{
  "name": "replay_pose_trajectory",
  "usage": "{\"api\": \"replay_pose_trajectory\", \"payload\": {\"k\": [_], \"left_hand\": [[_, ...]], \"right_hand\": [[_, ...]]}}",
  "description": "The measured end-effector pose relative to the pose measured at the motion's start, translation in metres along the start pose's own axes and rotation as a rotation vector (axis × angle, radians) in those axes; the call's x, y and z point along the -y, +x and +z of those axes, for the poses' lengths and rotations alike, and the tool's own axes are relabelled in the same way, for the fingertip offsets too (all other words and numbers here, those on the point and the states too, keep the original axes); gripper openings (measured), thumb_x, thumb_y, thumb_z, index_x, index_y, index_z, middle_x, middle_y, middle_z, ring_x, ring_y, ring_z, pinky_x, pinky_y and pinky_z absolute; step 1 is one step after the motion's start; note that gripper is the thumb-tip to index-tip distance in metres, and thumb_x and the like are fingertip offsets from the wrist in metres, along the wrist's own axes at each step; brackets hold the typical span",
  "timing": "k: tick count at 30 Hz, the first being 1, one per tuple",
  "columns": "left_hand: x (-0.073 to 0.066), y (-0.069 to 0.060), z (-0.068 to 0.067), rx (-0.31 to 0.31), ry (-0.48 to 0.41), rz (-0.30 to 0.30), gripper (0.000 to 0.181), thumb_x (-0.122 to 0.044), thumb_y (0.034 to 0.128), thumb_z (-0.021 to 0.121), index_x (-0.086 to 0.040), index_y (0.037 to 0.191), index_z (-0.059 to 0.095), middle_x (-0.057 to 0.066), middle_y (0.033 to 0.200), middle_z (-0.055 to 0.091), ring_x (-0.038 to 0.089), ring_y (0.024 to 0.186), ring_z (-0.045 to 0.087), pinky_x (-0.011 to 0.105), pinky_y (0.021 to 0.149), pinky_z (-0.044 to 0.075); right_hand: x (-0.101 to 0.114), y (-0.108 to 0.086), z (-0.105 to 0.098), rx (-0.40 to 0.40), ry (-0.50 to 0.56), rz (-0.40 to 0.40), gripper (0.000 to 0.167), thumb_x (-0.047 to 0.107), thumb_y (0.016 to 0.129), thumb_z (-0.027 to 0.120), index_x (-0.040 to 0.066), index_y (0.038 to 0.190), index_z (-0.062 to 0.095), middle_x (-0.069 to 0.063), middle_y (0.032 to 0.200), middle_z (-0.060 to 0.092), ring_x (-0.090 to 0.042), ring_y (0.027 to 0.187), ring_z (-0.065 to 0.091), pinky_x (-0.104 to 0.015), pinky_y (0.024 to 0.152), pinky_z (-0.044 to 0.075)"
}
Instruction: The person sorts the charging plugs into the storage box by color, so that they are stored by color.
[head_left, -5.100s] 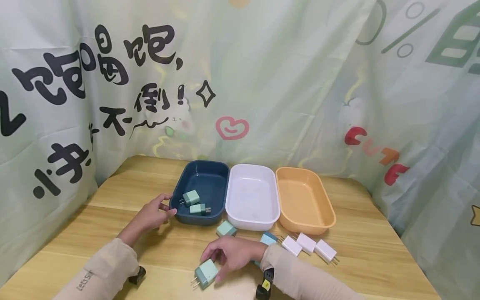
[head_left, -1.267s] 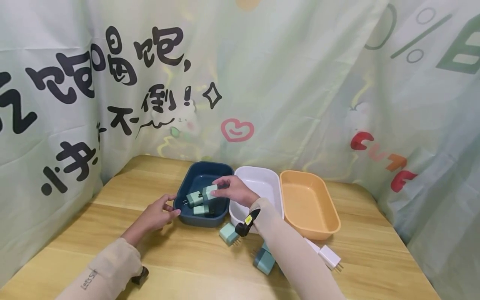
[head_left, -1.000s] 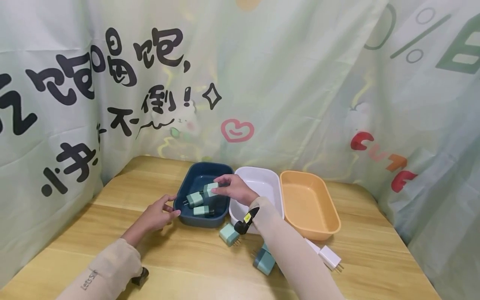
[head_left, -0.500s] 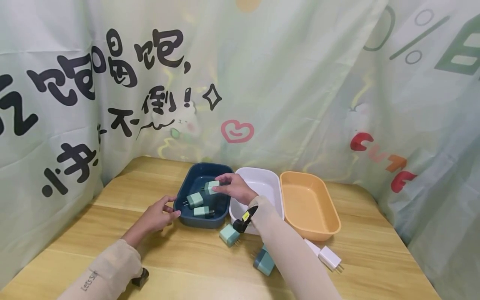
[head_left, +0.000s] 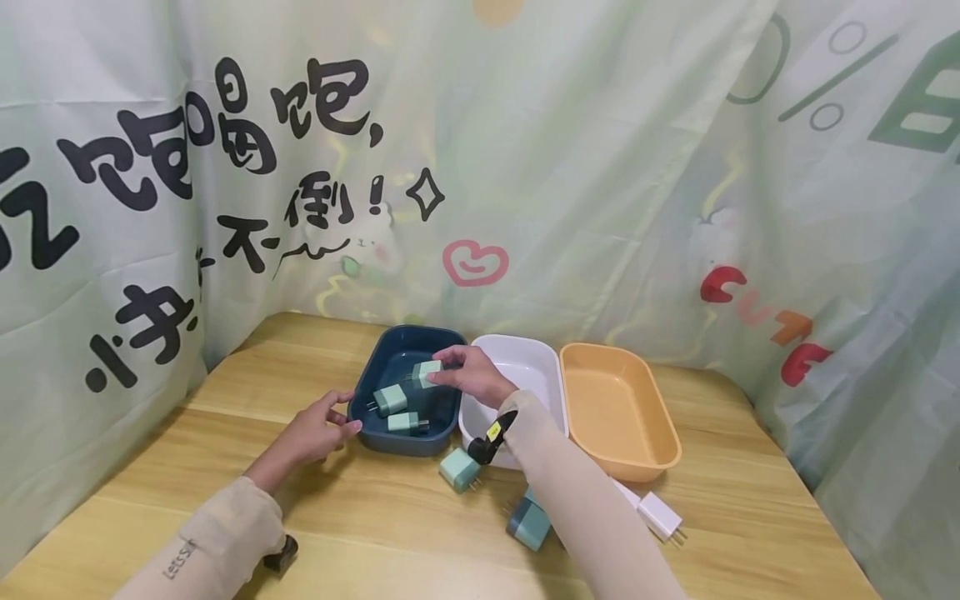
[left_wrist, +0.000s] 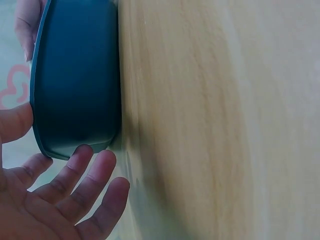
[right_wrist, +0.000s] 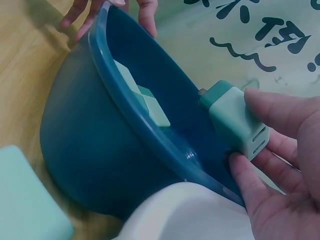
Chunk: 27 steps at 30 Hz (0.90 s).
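My right hand [head_left: 474, 377] pinches a green two-tone charger [head_left: 427, 374] over the right part of the dark blue tray [head_left: 405, 447]. In the right wrist view, thumb and fingers hold this charger [right_wrist: 232, 117] by its sides, its ports toward the palm. Two more green chargers [head_left: 390, 400] [head_left: 403, 422] lie inside the tray. My left hand [head_left: 311, 429] is at the tray's left front corner; the left wrist view shows its spread fingers [left_wrist: 81, 160] and thumb touching the rim and outer wall.
A white tray [head_left: 522, 344] and an orange tray [head_left: 621, 408] stand to the right. On the wooden table [head_left: 375, 533] lie a green charger [head_left: 459, 469], a blue-green charger [head_left: 529, 525] and a white charger [head_left: 660, 516]. My right sleeve partly covers others. A printed curtain hangs behind.
Since the earliest frame, my right hand has gone from the table front into the blue tray's area with a charger. During the last second it has shifted only slightly; my left hand stays.
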<state>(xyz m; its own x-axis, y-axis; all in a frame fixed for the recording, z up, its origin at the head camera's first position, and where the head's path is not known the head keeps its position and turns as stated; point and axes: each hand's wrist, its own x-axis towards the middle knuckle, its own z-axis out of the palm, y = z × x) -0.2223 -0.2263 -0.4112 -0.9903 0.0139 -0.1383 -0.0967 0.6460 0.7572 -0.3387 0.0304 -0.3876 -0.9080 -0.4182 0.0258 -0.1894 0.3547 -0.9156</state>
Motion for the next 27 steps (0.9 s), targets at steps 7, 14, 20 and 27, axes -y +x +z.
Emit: {"api": "replay_pose_trajectory", "payload": {"k": [7, 14, 20, 27], "left_hand": [[-0.002, 0.0, 0.001, 0.007, 0.004, -0.01, 0.063, -0.027, 0.0935, 0.065, -0.004, 0.144, 0.036, 0.022, 0.113, 0.058, 0.027, 0.085, 0.064, 0.034, 0.062, 0.05], [-0.001, 0.001, 0.001, 0.002, 0.014, -0.018, 0.062, -0.027, 0.0936, 0.064, -0.004, 0.144, 0.036, 0.023, 0.114, 0.057, 0.027, 0.085, 0.064, 0.034, 0.062, 0.051], [-0.001, 0.001, 0.0, 0.005, 0.021, -0.023, 0.062, -0.027, 0.0938, 0.064, -0.004, 0.144, 0.036, 0.024, 0.115, 0.056, 0.027, 0.086, 0.064, 0.035, 0.064, 0.052], [-0.003, -0.001, 0.0, 0.007, 0.018, -0.029, 0.062, -0.027, 0.0943, 0.063, -0.004, 0.144, 0.036, 0.024, 0.116, 0.056, 0.027, 0.087, 0.064, 0.037, 0.065, 0.053]], "right_hand": [[-0.002, 0.0, -0.004, -0.012, -0.019, 0.009, 0.04, 0.017, 0.08, 0.08, 0.003, 0.116, 0.067, -0.007, 0.105, 0.061, -0.022, 0.099, 0.054, -0.032, 0.086, 0.051], [-0.004, -0.001, -0.012, -0.019, -0.031, 0.019, 0.036, 0.019, 0.087, 0.074, 0.001, 0.116, 0.065, -0.007, 0.108, 0.065, -0.021, 0.099, 0.06, -0.032, 0.087, 0.052], [-0.005, -0.005, -0.017, -0.01, -0.009, 0.036, 0.036, 0.02, 0.088, 0.072, 0.0, 0.117, 0.064, -0.007, 0.109, 0.064, -0.021, 0.098, 0.061, -0.032, 0.087, 0.052], [-0.002, -0.015, -0.02, 0.037, 0.024, 0.027, 0.032, 0.009, 0.09, 0.068, -0.001, 0.12, 0.062, -0.013, 0.111, 0.064, -0.022, 0.1, 0.062, -0.033, 0.089, 0.052]]}}
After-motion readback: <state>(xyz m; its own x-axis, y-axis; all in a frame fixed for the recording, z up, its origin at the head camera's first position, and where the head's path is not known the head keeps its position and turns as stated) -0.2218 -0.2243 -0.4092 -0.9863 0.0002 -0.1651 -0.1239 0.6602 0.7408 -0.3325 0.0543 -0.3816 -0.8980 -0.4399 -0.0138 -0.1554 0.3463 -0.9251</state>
